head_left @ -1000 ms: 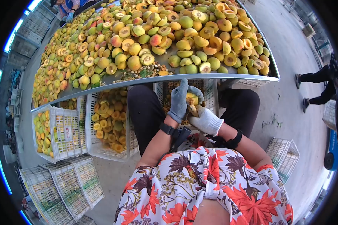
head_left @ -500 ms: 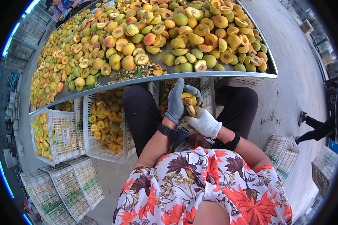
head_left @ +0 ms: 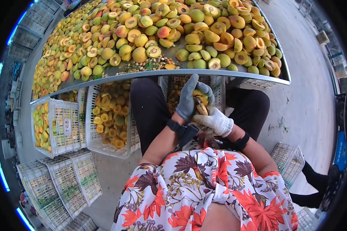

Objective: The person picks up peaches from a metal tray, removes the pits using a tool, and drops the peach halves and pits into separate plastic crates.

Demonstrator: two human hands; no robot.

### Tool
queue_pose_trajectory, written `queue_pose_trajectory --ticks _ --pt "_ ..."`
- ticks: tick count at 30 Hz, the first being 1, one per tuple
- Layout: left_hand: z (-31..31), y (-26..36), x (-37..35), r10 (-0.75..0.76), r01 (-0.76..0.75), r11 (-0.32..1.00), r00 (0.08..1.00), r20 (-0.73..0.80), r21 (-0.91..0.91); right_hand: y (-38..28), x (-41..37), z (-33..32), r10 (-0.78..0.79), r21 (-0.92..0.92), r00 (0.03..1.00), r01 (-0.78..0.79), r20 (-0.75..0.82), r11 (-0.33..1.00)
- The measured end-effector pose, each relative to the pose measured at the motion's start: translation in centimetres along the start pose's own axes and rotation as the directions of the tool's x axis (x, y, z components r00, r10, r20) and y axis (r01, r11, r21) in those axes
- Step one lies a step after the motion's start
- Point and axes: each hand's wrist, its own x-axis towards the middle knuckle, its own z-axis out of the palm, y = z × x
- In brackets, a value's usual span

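Though half hidden under glove fingers, reads as a peach (head_left: 201, 97), clamped in the grey-gloved left hand (head_left: 188, 101), thumb on the near side, fingers curled over the far side. Held above the lap, just below the steel table edge (head_left: 243, 74) and over a white crate (head_left: 216, 90) set between the knees. Met from the near side by the white-gloved right hand (head_left: 216, 121), closed round a small brownish tool (head_left: 200, 109) with its tip at the fruit; blade or scoop, cannot tell.

Probably light, firm enough to take a steady hold, yet easily bruised and slick with juice wherever cut. Best taken round the widest part with spread fingers, clear of the tool tip, and not squeezed hard.

Nearly round, so hardly any long axis to speak of. Seems to turn its exposed yellow face toward the right hand and back toward the body; stem-to-tip line hidden by the glove.

Beyond the grip, heaps of whole and halved peaches (head_left: 162, 30) on the table, loose pits (head_left: 142, 67) along the near edge. Left of the grip, a crate of peach halves (head_left: 110, 115).
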Motion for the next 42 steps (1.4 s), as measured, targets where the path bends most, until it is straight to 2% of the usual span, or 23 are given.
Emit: queue_pose_trajectory --ticks 4,6,9,11,13,16,18,20,22,24,25,27,28,29,30,32,33,35,36,37,38,40,42 --pt "-0.2 -0.2 0.7 -0.021 0.017 0.995 0.999 -0.037 -0.097 0.6 0.7 0.7 -0.133 -0.298 0.983 0.090 -0.125 0.950" --pt "-0.3 -0.1 0.9 -0.034 0.030 0.991 0.999 -0.024 -0.127 1.7 1.1 0.8 -0.263 -0.279 0.955 0.218 -0.139 0.935" --pt "1.2 0.7 0.7 0.018 -0.043 0.991 0.981 -0.192 -0.129 2.8 1.2 0.6 -0.471 -0.324 0.873 0.411 -0.131 0.852" --pt "0.3 1.8 0.5 0.234 -0.195 0.967 0.934 -0.269 0.163 2.5 1.1 0.5 -0.595 -0.461 0.789 0.476 -0.153 0.749" --pt "-0.7 3.9 0.1 0.424 -0.311 0.873 0.865 -0.268 0.375 1.6 0.8 -0.2 -0.705 -0.663 0.682 0.437 -0.197 0.608" --pt "-1.6 9.3 -2.6 0.602 -0.459 0.770 0.753 -0.266 0.443 3.7 5.0 -4.7 -0.371 -0.909 0.900 -0.059 -0.228 0.413" --pt "-1.0 12.5 -4.5 0.869 -0.436 0.338 0.485 -0.098 0.834 10.2 9.2 -9.3 -0.322 -0.944 0.912 -0.163 -0.256 0.288" --pt "-3.4 16.3 -7.0 0.898 -0.494 0.395 0.384 -0.213 0.775 6.5 7.4 -7.3 -0.291 -0.898 0.886 -0.247 -0.361 0.363" --pt "-7.4 19.5 -9.8 0.958 -0.374 0.245 0.235 -0.164 0.894 4.4 6.8 -6.7 -0.317 -0.863 0.869 -0.211 -0.381 0.458" --pt "-12.0 21.7 -10.8 0.970 0.113 0.234 0.048 -0.240 0.966 7.5 9.6 -9.2 -0.356 -0.898 0.877 -0.165 -0.323 0.409" --pt "-11.3 21.7 -11.8 0.988 0.634 -0.128 0.148 0.042 0.763 7.6 9.7 -9.0 -0.364 -0.909 0.882 -0.148 -0.300 0.391" --pt "-10.8 21.8 -10.1 0.978 0.345 -0.171 0.176 0.115 0.923 7.7 9.2 -8.8 -0.344 -0.861 0.857 -0.197 -0.384 0.469" --pt "-9.2 20.9 -8.9 0.970 0.174 -0.068 0.243 0.024 0.982 6.9 8.7 -8.7 -0.331 -0.840 0.846 -0.220 -0.417 0.496" --pt "-7.6 20.0 -7.8 0.949 0.014 0.066 0.307 -0.067 0.998 7.8 9.3 -9.3 -0.400 -0.901 0.856 -0.158 -0.329 0.404" --pt "-4.9 19.4 -6.2 0.876 -0.025 0.211 0.449 -0.178 0.977 6.7 8.6 -9.1 -0.368 -0.911 0.875 -0.168 -0.313 0.377" --pt "-3.7 17.7 -2.1 0.743 -0.114 0.288 0.653 -0.147 0.951 2.3 6.3 -8.1 -0.316 -0.929 0.905 -0.180 -0.285 0.323" --pt "-2.9 16.9 0.1 0.683 0.014 0.164 0.720 -0.124 0.986 1.8 6.1 -8.3 -0.388 -0.952 0.886 -0.158 -0.254 0.262" --pt "-2.2 15.0 4.4 0.525 0.032 0.051 0.849 -0.054 0.998 2.3 6.9 -11.0 -0.107 -0.944 0.945 -0.292 -0.310 0.153" --pt "-3.4 13.8 6.7 0.502 -0.051 -0.032 0.863 0.060 0.998 3.1 7.0 -12.6 0.037 -0.934 0.938 -0.346 -0.344 0.087" --pt "-3.2 13.1 8.3 0.421 -0.052 -0.141 0.901 0.108 0.989 4.2 6.8 -13.9 0.135 -0.948 0.938 -0.316 -0.319 -0.042" --pt "-3.9 12.5 10.4 0.350 -0.054 -0.114 0.932 0.091 0.992 3.3 6.4 -13.5 0.193 -0.896 0.895 -0.428 -0.402 0.119" --pt "-4.9 11.6 12.4 0.314 -0.125 -0.318 0.922 0.229 0.940 4.7 6.1 -13.2 -0.200 -0.932 0.910 -0.351 -0.363 0.093" --pt "-4.5 11.1 13.3 0.130 0.063 -0.351 0.991 -0.018 0.934 5.3 5.8 -13.5 -0.142 -0.916 0.911 -0.365 -0.388 0.164"
